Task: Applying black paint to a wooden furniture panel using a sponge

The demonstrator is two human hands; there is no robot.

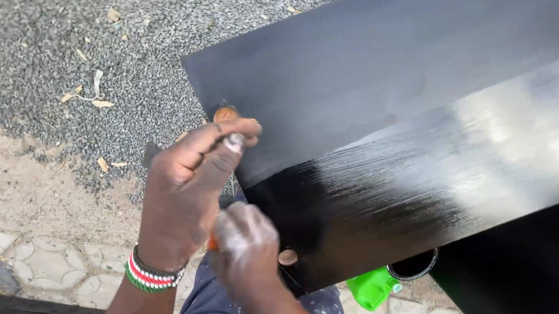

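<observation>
A: Head view. State of the hands?

B: Left hand (pixel 188 183) and right hand (pixel 246 237) are close together at the near corner of the black panel (pixel 389 119). Left fingertips pinch a small orange-brown tool (pixel 226 113) against the panel edge. Right hand is closed; what it grips cannot be determined.

A: Surroundings?

B: Gravel (pixel 69 41) with wood chips left, a green container (pixel 373 289) below the panel, a beaded wristband (pixel 150 276) on the left wrist
</observation>
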